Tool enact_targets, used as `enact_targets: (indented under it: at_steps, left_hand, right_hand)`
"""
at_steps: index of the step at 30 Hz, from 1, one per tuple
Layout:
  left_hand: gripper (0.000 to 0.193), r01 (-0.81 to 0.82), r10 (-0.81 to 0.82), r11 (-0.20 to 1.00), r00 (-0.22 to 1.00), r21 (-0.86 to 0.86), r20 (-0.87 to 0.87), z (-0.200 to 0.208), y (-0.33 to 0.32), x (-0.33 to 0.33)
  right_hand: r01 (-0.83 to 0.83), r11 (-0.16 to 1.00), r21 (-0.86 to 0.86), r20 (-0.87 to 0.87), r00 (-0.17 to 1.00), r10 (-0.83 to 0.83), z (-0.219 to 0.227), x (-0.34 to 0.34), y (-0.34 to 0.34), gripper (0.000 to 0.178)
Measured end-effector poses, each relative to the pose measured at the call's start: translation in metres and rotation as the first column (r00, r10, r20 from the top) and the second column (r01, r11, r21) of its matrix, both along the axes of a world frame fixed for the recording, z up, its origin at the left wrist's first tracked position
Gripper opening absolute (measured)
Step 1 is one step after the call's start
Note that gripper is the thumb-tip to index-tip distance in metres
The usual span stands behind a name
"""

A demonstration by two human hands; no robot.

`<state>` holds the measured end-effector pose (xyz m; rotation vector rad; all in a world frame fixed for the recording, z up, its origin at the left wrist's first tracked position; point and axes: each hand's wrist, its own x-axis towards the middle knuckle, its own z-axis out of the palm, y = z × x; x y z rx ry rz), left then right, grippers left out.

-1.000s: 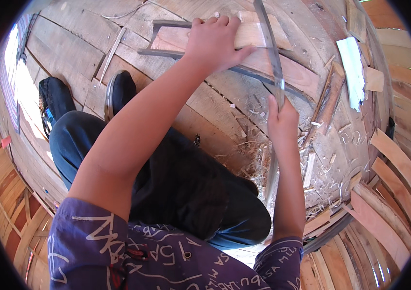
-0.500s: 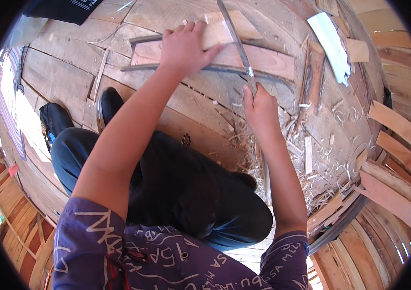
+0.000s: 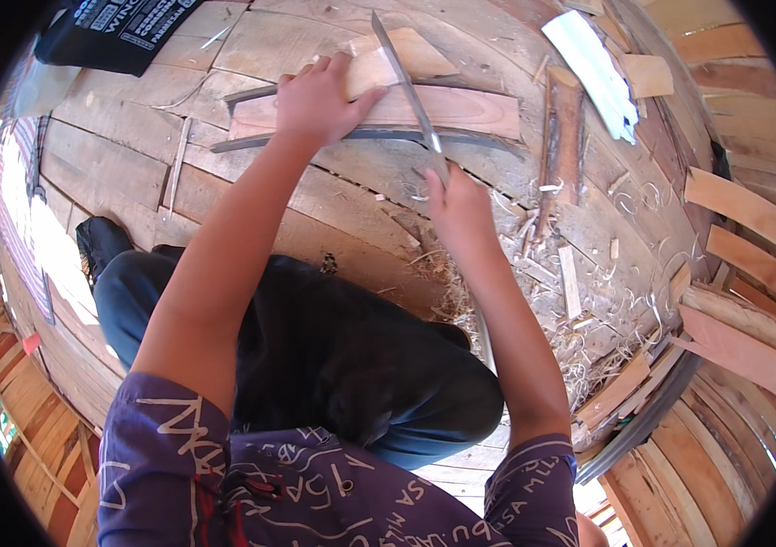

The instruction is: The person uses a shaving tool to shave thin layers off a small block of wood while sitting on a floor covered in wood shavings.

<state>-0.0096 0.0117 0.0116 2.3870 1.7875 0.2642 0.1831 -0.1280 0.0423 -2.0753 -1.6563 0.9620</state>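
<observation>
My left hand presses down on a pale, thin piece of wood, fingers closed over its left end and thumb along its near edge. This piece lies across a pinkish wooden board with dark strips along its long edges. In my right hand is the handle of a knife with a long narrow blade. The blade slants away and to the left, crossing over the board and the pale wood just right of my left thumb. Whether its edge touches the wood, I cannot tell.
Curled shavings and chips litter the plank floor to the right. A bark-covered wood piece and a white sheet-like item lie beyond the board. A black printed bag is at far left. Slatted timber stands at right.
The whole view has shifted, so the board and both hands appear further left. My hands and the knife keep nearly the same place over the wood. A dark shoe is now hidden behind my leg.
</observation>
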Motion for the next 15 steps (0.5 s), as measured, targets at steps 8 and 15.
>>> enact_targets:
  at_steps: [8,15]
  left_hand:
    - [0.071,-0.001,0.001,1.000,1.000,0.016,0.000,-0.003,0.002,-0.007]
    - [0.070,0.000,-0.001,1.000,0.999,0.020,0.038,-0.002,0.001,-0.005]
  right_hand:
    - [0.012,1.000,0.016,0.080,0.997,-0.013,0.004,0.012,-0.017,0.031]
    - [0.061,0.998,0.000,0.036,0.998,-0.061,0.004,0.016,0.004,0.032]
